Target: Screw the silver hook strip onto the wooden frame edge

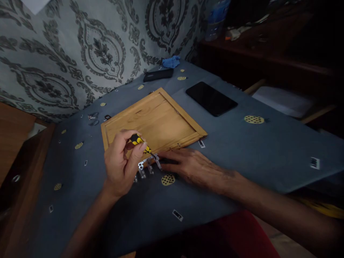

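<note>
My left hand is closed around the black and yellow handle of a screwdriver. The screwdriver slants down to the right, its tip at a shiny metal hook rack along the near edge of a framed wooden board. Several hooks of the rack stick out toward me. From the right, my right hand reaches in with its fingertips at the rack's right end, holding it against the board's edge. The exact spot where the screwdriver tip meets the metal is too small to make out.
A black phone lies right of the board, with a dark flat case and a crumpled blue cloth behind it. Small metal pieces in plastic lie left of the board. The patterned wall borders the blue-covered table.
</note>
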{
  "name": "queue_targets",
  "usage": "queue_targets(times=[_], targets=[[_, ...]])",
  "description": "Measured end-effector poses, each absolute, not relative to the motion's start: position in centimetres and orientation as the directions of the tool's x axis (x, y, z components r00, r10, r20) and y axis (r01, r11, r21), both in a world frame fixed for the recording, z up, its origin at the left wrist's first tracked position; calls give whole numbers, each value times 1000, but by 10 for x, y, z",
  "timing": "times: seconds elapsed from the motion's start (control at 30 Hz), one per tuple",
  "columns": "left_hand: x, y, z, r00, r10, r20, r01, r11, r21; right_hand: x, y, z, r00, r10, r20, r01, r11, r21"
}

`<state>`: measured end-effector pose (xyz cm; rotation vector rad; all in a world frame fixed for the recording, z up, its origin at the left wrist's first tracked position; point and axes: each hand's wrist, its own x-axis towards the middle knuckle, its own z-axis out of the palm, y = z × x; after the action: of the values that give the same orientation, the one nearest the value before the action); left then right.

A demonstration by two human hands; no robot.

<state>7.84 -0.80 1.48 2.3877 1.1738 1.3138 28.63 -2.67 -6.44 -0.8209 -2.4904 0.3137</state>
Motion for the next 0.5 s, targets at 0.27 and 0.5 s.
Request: queue_targets(times=[0.27, 0.5], targets=[[74, -6, 14, 313, 739, 597, 559, -651, 514, 287, -27, -68, -705, 607, 367, 496, 792, -357], [73, -9, 11, 341, 727, 597, 567, -665, 486, 286, -28, -68, -684, 594, 424, 488, 804, -340]])
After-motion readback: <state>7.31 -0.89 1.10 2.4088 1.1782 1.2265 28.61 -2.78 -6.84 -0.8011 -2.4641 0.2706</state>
